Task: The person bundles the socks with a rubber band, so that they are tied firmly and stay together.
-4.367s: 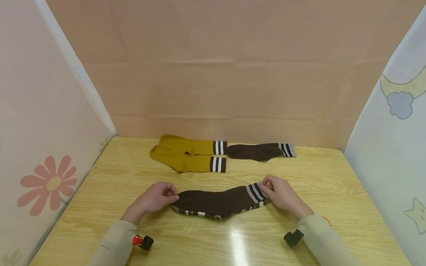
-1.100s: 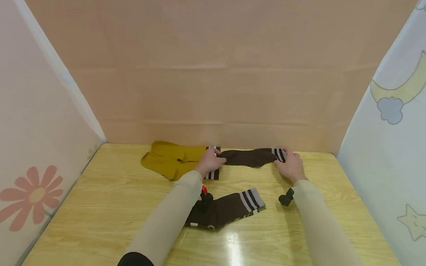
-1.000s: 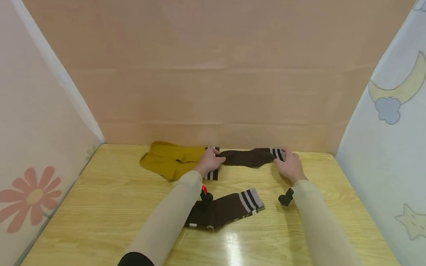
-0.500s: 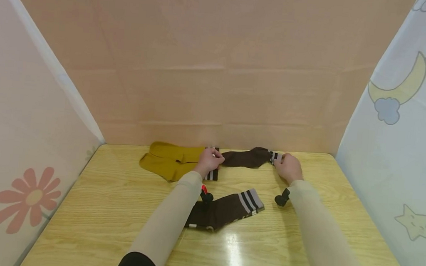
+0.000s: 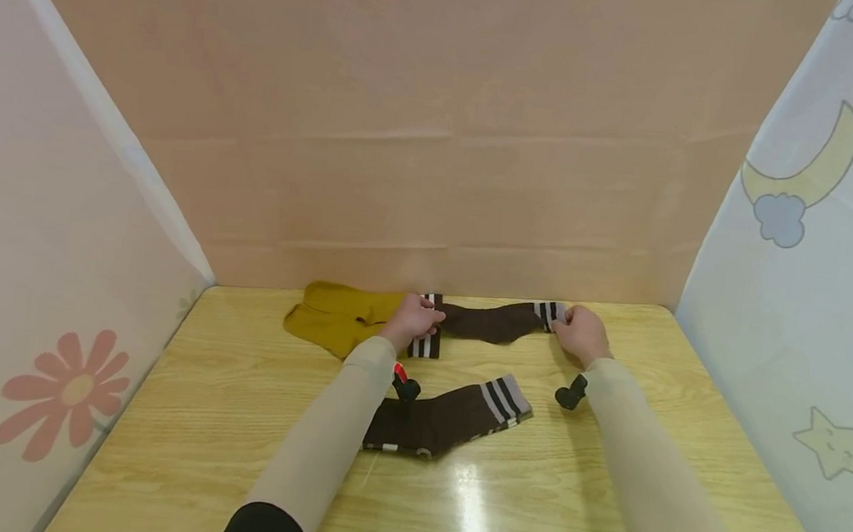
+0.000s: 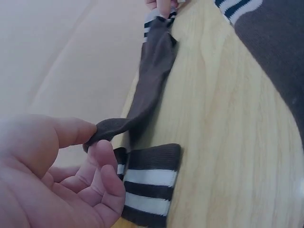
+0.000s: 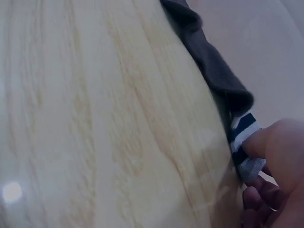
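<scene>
2 hands [image 5: 409, 319] [image 5: 583, 335] pinch a brown sock [image 5: 493, 324] (room nearside) by the far edge [image 5: 634, 306]

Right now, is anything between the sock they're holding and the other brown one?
The left arm reaches across the left end of the near sock; elsewhere, just table shows between it and the held sock.

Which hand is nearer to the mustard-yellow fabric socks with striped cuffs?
Left. The left hand is right by the cuffs of the yellow socks, pinching the toe of a dark brown fabric sock; the right hand is farther right, holding that sock's striped cuff.
</scene>
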Tool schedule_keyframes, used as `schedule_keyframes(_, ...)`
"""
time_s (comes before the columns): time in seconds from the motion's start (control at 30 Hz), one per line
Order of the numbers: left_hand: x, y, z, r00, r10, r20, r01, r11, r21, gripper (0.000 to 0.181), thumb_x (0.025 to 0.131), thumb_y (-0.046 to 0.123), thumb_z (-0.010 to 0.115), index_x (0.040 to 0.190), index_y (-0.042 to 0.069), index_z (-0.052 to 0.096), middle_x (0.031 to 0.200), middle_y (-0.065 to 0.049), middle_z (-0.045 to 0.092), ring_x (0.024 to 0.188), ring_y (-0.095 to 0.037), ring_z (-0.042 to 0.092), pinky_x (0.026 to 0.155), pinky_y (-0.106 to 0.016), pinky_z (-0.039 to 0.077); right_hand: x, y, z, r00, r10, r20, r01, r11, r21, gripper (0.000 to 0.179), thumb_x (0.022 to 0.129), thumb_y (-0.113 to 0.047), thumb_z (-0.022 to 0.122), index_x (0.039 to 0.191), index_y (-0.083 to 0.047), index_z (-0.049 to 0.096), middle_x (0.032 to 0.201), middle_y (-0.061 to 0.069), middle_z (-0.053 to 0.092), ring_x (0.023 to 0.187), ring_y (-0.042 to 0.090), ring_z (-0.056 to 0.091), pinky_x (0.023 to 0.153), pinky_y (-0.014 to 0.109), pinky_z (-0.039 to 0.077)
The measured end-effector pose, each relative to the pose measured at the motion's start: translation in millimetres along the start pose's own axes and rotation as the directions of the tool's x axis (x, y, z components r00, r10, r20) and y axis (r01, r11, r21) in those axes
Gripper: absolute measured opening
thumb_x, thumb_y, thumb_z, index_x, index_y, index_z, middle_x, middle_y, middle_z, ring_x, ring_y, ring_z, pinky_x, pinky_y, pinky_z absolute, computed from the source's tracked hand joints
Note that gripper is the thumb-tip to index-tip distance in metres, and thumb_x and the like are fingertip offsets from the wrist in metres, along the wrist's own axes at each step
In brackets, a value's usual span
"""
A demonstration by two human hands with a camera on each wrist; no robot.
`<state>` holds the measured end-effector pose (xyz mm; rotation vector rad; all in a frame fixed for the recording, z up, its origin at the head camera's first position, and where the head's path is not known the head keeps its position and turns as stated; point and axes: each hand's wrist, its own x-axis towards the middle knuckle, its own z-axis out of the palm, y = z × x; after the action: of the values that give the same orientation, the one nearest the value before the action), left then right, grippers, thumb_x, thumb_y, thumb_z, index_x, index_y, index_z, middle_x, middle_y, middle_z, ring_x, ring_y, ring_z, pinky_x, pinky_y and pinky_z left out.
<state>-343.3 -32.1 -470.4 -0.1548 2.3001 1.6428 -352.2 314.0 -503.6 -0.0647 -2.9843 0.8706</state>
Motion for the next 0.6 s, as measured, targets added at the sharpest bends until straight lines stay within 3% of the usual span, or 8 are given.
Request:
schedule_keyframes(0.27, -3.3, -2.4, -12.3, 0.999, 0.019, 0.025, -0.019, 1.000, -0.016, 0.029, 0.104, 0.013, 0.065, 0.128, -0.004, 0.064, 0.107, -0.011, 0.063, 0.077, -0.022, 0.063, 0.073, -0.032, 0.055, -8.4, -5.2, -10.1, 1.000, -0.007, -0.020, 0.009, 0.993, 0.118, 0.027, 0.101, -0.023, 0.056, 0.106, 0.003, 0.060, 0.100, 0.019, 0.063, 0.091, 0.035, 0.058, 0.079, 0.045, 0.048)
schedule_keyframes(0.43, -10.1, -7.7, -21.2, 0.999, 0.012, 0.044, -0.011, 1.000, -0.027, 0.032, 0.104, 0.015, 0.065, 0.130, -0.003, 0.061, 0.104, -0.009, 0.061, 0.076, -0.021, 0.062, 0.081, -0.034, 0.058, -14.6, -10.2, -13.8, 0.996, -0.022, -0.089, 0.040, 0.980, 0.196, 0.030, 0.101, -0.023, 0.063, 0.109, 0.006, 0.066, 0.103, 0.021, 0.068, 0.094, 0.034, 0.063, 0.082, 0.043, 0.050)
schedule_keyframes(0.6, -20.2, -12.2, -36.5, 0.995, 0.023, 0.095, -0.023, 1.000, -0.001, 0.029, 0.102, 0.018, 0.070, 0.121, -0.002, 0.064, 0.108, -0.017, 0.066, 0.081, -0.024, 0.065, 0.076, -0.030, 0.057, -21.5, -17.7, -17.3, 0.995, -0.021, -0.094, 0.044, 0.966, 0.255, 0.035, 0.103, -0.031, 0.065, 0.113, 0.003, 0.067, 0.111, 0.022, 0.068, 0.102, 0.035, 0.064, 0.089, 0.044, 0.051)
